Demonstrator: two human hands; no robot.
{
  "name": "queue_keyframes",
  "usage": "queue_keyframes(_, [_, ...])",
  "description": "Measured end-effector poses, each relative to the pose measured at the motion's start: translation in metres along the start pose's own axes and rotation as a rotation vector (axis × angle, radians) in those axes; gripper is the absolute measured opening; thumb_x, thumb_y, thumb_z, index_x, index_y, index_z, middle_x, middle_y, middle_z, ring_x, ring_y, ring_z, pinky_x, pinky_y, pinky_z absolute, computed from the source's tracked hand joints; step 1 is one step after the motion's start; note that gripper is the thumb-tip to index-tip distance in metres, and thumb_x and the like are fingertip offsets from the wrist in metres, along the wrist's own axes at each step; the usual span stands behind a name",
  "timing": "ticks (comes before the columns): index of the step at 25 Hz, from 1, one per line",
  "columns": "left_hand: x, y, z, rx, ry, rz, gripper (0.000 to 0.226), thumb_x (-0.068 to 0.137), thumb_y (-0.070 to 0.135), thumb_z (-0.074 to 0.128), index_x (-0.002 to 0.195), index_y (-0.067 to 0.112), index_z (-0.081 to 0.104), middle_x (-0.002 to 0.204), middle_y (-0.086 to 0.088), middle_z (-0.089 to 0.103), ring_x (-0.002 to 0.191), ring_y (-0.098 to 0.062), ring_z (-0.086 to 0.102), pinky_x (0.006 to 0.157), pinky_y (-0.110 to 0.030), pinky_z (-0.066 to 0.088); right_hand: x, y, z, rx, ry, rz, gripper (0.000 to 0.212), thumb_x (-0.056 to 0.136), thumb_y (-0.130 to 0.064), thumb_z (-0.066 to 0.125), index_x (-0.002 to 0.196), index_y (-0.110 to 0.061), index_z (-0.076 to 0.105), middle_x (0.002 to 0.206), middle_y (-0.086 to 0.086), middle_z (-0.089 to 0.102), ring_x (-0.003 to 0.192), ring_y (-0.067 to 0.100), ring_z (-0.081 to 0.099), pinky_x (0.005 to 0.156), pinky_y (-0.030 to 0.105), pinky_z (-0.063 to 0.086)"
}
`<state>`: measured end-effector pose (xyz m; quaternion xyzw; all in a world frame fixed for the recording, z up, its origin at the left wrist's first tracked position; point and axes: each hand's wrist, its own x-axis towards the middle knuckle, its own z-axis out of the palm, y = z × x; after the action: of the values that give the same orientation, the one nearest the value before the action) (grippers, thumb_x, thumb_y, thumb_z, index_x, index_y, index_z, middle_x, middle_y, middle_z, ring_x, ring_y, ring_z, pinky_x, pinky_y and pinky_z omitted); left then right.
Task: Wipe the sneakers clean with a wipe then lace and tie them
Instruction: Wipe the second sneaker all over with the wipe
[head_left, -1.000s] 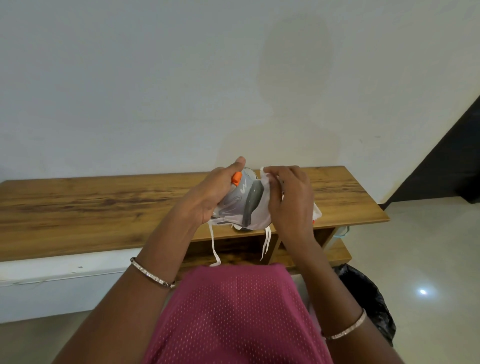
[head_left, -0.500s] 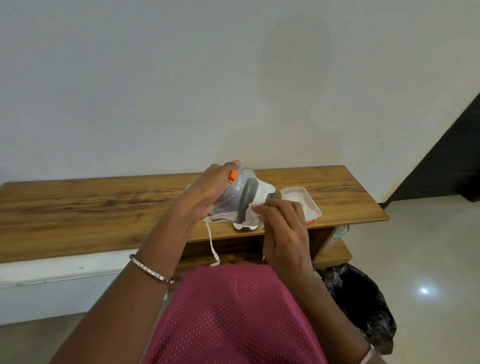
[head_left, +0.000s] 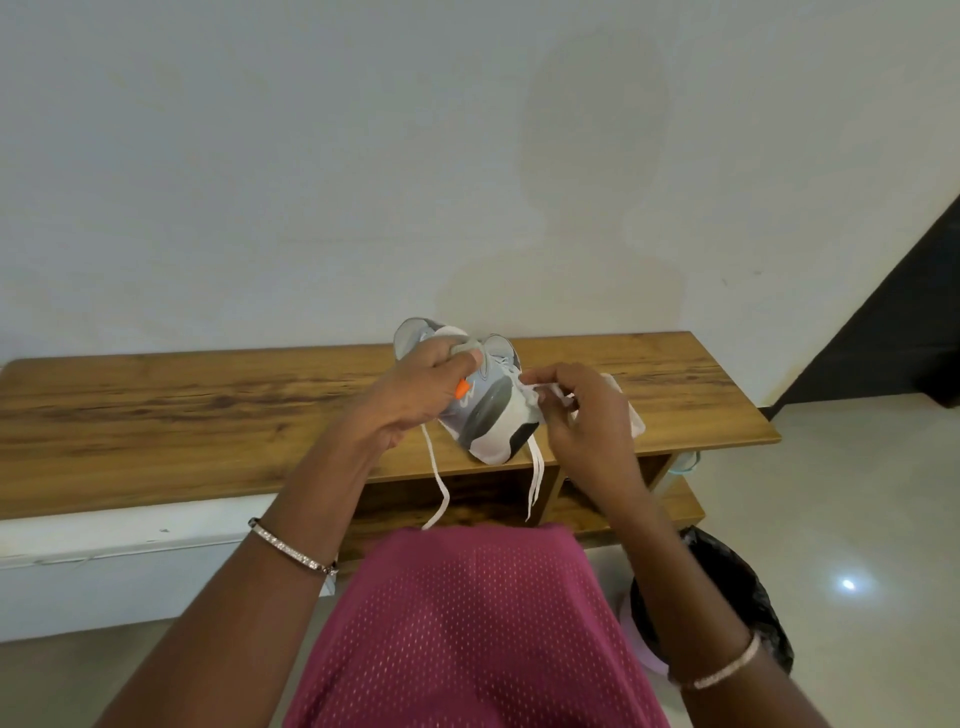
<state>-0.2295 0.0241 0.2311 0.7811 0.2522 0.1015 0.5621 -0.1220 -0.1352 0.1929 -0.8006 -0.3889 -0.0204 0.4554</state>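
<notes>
Sneaker (head_left: 488, 421) clasped in left grip (head_left: 410, 400) (laces (head_left: 439, 488) dangling); right grip (head_left: 587, 421) pinches wipe (head_left: 532, 402) against it.

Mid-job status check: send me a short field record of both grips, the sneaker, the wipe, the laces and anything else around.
left grip: fingers curled round the grey and white sneaker
right grip: pinches the white wipe against the sneaker's side
sneaker pose: tilted, held over the wooden bench
laces: untied, loose ends hang below the bench edge
behind right grip: white item on the bench, mostly hidden, perhaps the second sneaker
floor, right: black bin bag
task stage: wiping; lacing not yet done
</notes>
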Motion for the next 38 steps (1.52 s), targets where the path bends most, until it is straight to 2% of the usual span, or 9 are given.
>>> queue_keyframes(5, [0.003, -0.015, -0.001, 0.062, -0.033, -0.034, 0.038, 0.090, 0.042, 0.052, 0.116, 0.018, 0.064, 0.114, -0.016, 0.065, 0.105, -0.035, 0.061, 0.093, -0.046, 0.051, -0.056, 0.003, 0.030, -0.170, 0.049, -0.297, 0.029, 0.086, 0.003, 0.066, 0.110, -0.012, 0.069, 0.112, -0.001, 0.064, 0.105, 0.015, 0.054, 0.086, 0.014, 0.040])
queue_keyframes(12, [-0.001, -0.014, -0.004, 0.082, -0.056, 0.048, 0.028, 0.099, 0.030, 0.052, 0.123, 0.020, 0.063, 0.118, -0.002, 0.067, 0.110, -0.023, 0.063, 0.095, -0.052, 0.054, -0.004, 0.003, 0.016, -0.025, 0.026, -0.125, 0.022, 0.085, -0.006, 0.071, 0.100, -0.021, 0.074, 0.102, -0.009, 0.070, 0.098, 0.011, 0.061, 0.080, 0.028, 0.052])
queue_keyframes(15, [-0.009, -0.011, -0.005, 0.266, -0.048, 0.098, 0.030, 0.101, 0.029, 0.052, 0.128, 0.025, 0.061, 0.119, 0.003, 0.065, 0.109, -0.018, 0.060, 0.098, -0.049, 0.050, 0.023, 0.003, 0.016, 0.033, -0.042, -0.080, 0.041, 0.088, -0.009, 0.068, 0.124, -0.028, 0.061, 0.097, -0.012, 0.067, 0.089, 0.001, 0.061, 0.076, 0.019, 0.053])
queue_keyframes(18, [-0.019, -0.010, -0.006, 0.445, -0.034, 0.123, 0.036, 0.102, 0.024, 0.052, 0.138, 0.027, 0.054, 0.122, 0.001, 0.064, 0.106, -0.017, 0.059, 0.091, -0.040, 0.050, 0.040, 0.003, 0.009, -0.105, -0.314, -0.311, 0.074, 0.089, -0.005, 0.064, 0.147, -0.042, 0.037, 0.096, -0.009, 0.062, 0.084, 0.003, 0.056, 0.071, 0.015, 0.048])
queue_keyframes(23, [-0.030, -0.012, -0.002, 0.971, 0.108, 0.278, 0.037, 0.098, 0.024, 0.054, 0.134, 0.032, 0.054, 0.105, 0.002, 0.071, 0.094, -0.018, 0.063, 0.083, -0.030, 0.041, 0.054, 0.001, 0.011, -0.218, -0.629, -0.401, 0.061, 0.090, -0.004, 0.062, 0.138, -0.037, 0.044, 0.113, -0.006, 0.066, 0.088, 0.009, 0.058, 0.072, 0.021, 0.048])
queue_keyframes(28, [-0.032, -0.020, 0.006, 1.258, 0.164, 0.320, 0.025, 0.095, 0.033, 0.057, 0.120, 0.035, 0.055, 0.095, 0.009, 0.069, 0.092, -0.015, 0.063, 0.093, -0.035, 0.031, 0.036, 0.006, 0.031, -0.423, -0.440, -0.447, 0.043, 0.084, 0.003, 0.065, 0.116, -0.022, 0.051, 0.085, -0.005, 0.058, 0.073, 0.014, 0.051, 0.052, 0.016, 0.029])
queue_keyframes(30, [-0.032, -0.027, 0.007, 1.213, 0.147, 0.283, 0.026, 0.094, 0.041, 0.056, 0.118, 0.031, 0.060, 0.095, 0.008, 0.069, 0.089, -0.014, 0.064, 0.084, -0.031, 0.036, 0.018, 0.008, 0.045, -0.479, -0.293, -0.466, 0.039, 0.080, 0.006, 0.069, 0.111, -0.014, 0.056, 0.082, 0.005, 0.062, 0.070, 0.016, 0.044, 0.052, 0.016, 0.018])
queue_keyframes(33, [-0.026, -0.034, -0.002, 0.908, 0.040, 0.018, 0.034, 0.091, 0.044, 0.060, 0.108, 0.017, 0.071, 0.094, -0.001, 0.074, 0.084, -0.019, 0.069, 0.074, -0.034, 0.054, -0.010, 0.015, 0.068, -0.464, -0.138, -0.507, 0.039, 0.071, 0.010, 0.071, 0.103, -0.009, 0.058, 0.078, 0.009, 0.064, 0.071, 0.020, 0.047, 0.053, 0.026, 0.035])
queue_keyframes(38, [-0.023, -0.034, -0.014, -0.243, -0.062, -0.381, 0.026, 0.103, 0.025, 0.051, 0.110, 0.005, 0.067, 0.110, -0.011, 0.073, 0.100, -0.019, 0.071, 0.095, -0.035, 0.055, -0.037, 0.012, 0.085, -0.442, -0.008, -0.537, 0.025, 0.076, 0.007, 0.056, 0.096, -0.007, 0.064, 0.079, 0.008, 0.066, 0.075, 0.024, 0.057, 0.064, 0.034, 0.051])
